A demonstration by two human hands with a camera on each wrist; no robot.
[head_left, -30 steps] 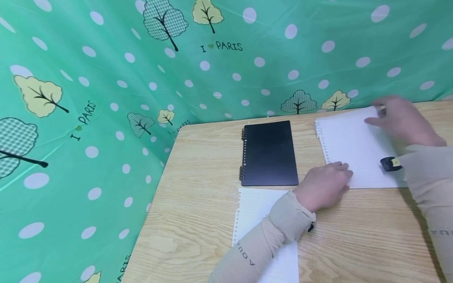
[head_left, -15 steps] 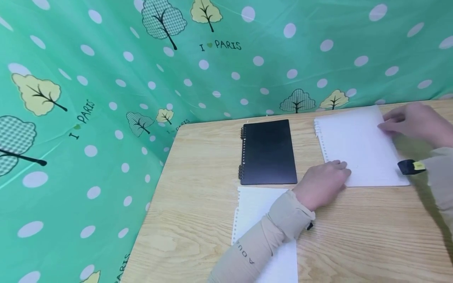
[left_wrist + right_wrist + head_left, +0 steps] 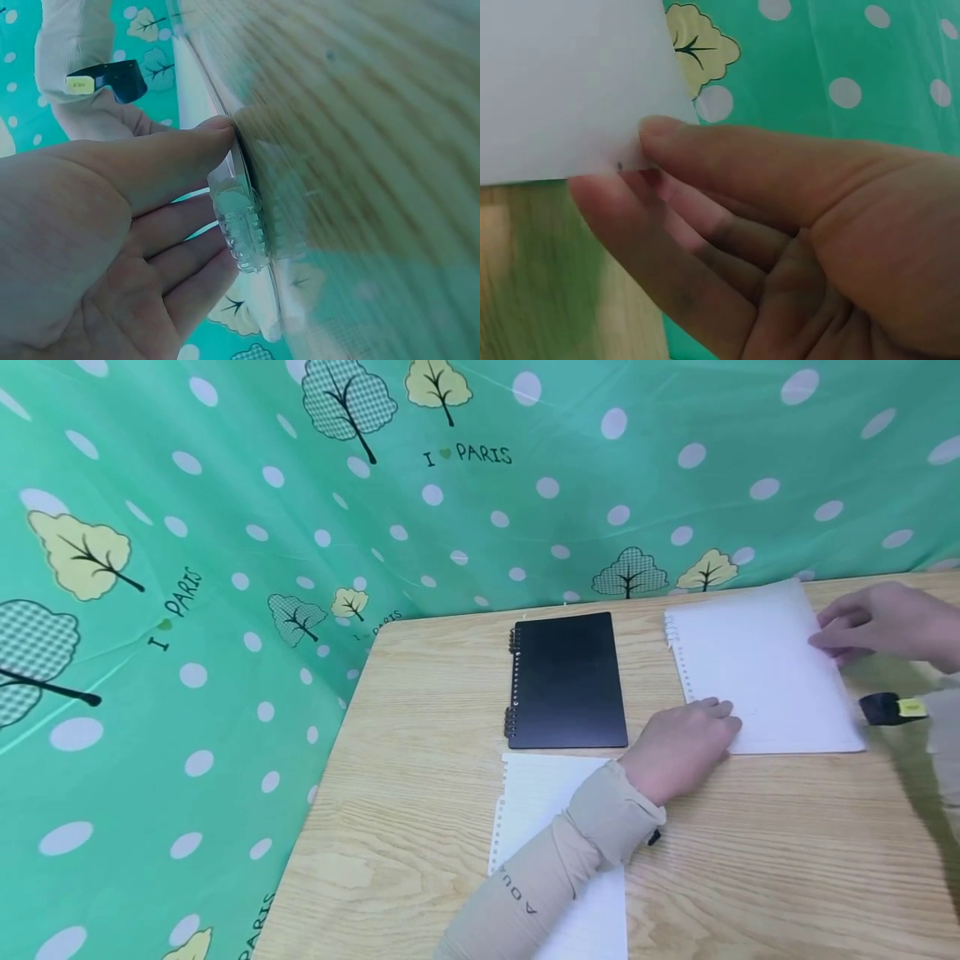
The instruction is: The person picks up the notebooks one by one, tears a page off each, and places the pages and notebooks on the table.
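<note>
In the head view, a loose-leaf notebook [image 3: 757, 677] with white pages lies at the back right. My left hand [image 3: 681, 750] holds its lower left corner. The left wrist view shows the thumb at the notebook's edge, beside a clear plastic binding ring [image 3: 241, 225], with the other fingers behind it. My right hand [image 3: 873, 625] is at the notebook's right edge. Seen from the right wrist, its thumb and forefinger pinch a white page [image 3: 570, 90] near the corner, thumb on top and forefinger underneath.
A black ring-bound notebook [image 3: 568, 681] lies shut to the left. Nearer, a loose punched sheet [image 3: 536, 785] lies partly under the left sleeve [image 3: 547, 877]. The wooden table [image 3: 375, 802] meets a green patterned curtain [image 3: 450, 535] at the back and left.
My right hand has moved right, from over the page's upper right part to its right edge. My left hand has stayed at the notebook's lower left corner.
</note>
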